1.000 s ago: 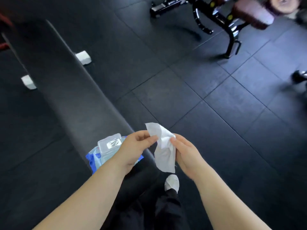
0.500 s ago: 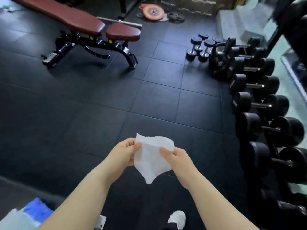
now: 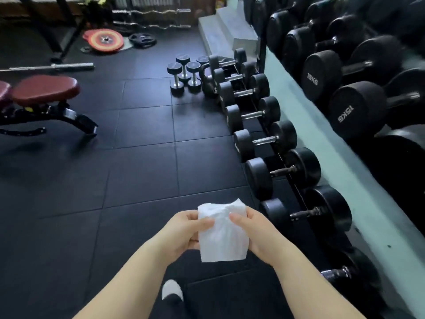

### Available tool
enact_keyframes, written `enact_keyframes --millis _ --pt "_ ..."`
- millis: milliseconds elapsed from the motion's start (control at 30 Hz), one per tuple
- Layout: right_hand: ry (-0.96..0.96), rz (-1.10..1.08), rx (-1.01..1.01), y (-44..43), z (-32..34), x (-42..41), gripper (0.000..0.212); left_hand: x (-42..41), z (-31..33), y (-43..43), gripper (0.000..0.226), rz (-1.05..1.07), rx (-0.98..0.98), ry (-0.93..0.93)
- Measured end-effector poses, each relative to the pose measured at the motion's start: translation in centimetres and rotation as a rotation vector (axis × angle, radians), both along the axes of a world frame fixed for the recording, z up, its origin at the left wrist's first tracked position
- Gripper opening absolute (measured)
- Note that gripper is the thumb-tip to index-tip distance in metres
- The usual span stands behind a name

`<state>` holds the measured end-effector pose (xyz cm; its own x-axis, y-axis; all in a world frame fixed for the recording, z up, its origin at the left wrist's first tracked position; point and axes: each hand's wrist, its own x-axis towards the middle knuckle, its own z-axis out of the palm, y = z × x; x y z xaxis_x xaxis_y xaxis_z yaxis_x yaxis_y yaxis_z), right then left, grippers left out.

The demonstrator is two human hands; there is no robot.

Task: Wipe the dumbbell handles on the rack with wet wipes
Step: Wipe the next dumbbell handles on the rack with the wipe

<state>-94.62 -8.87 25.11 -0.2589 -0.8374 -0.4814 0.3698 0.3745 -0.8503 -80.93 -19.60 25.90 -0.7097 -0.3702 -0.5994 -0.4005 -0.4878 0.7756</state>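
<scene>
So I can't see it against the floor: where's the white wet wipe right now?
Low centre of the head view, the white wet wipe is held between both hands, left of the lower rack's black dumbbells.

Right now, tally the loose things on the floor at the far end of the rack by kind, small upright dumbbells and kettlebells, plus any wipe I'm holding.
Small upright dumbbells: 4
Kettlebell: 1
Wet wipe: 1
Total: 6

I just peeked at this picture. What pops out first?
A white wipe held up front by the left hand and right hand. Along the right runs a row of black dumbbells. Far back on the floor lies a red weight plate.
</scene>
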Motion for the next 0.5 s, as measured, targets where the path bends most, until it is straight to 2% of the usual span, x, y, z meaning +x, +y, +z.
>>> enact_keyframes --millis 67,167,267,367,500 --pt "-0.016 0.022 0.010 -1.3 0.0 -2.5 0.039 -3.1 -0.4 -2.2 0.014 -0.025 -0.037 0.000" --pt "-0.023 -0.067 0.005 -4.6 0.2 -6.8 0.029 -8.2 -0.6 -6.6 0.018 -0.034 -0.052 0.042" --pt "-0.006 -0.241 -0.053 -9.7 1.0 -11.5 0.022 -13.5 0.7 -12.6 0.020 -0.063 -0.006 0.190" --pt "0.011 -0.391 -0.111 -14.7 2.3 -15.9 0.014 -18.7 2.7 -19.0 0.020 -0.182 0.051 0.315" --pt "0.096 -0.502 -0.111 -19.3 3.7 -22.0 0.028 -26.6 3.6 -25.9 0.022 -0.408 0.027 0.293"
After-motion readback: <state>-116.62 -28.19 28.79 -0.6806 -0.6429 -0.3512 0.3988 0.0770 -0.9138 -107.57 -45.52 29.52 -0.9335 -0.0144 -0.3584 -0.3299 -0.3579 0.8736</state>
